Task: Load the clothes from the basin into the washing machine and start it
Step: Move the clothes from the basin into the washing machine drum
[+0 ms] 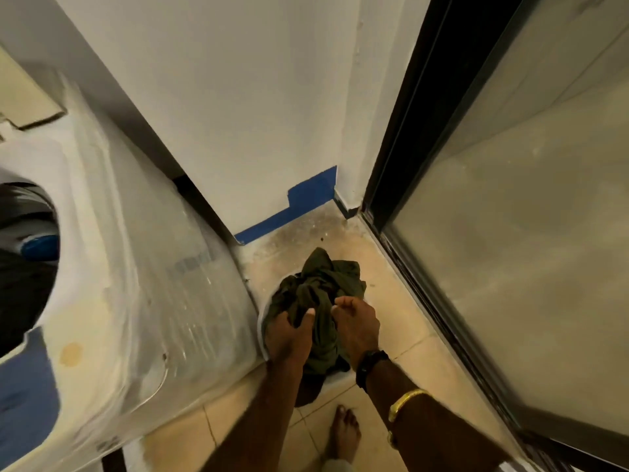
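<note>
Your left hand (289,332) and right hand (357,327) both clench the green clothes (320,291) heaped in the basin (263,330) on the floor (401,321). The washing machine (129,267) touches the basin's left rim; a glass door (510,199) stands near on the right.

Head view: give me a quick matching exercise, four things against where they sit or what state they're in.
Things:
1. green clothes
2. washing machine
3. glass door
4. watch

Places or states:
A. on the right wrist
B. lid open, left of the basin
C. along the right side
D. bunched in both hands over the basin

Pairs: 1-D, 2-B, 3-C, 4-A
</note>
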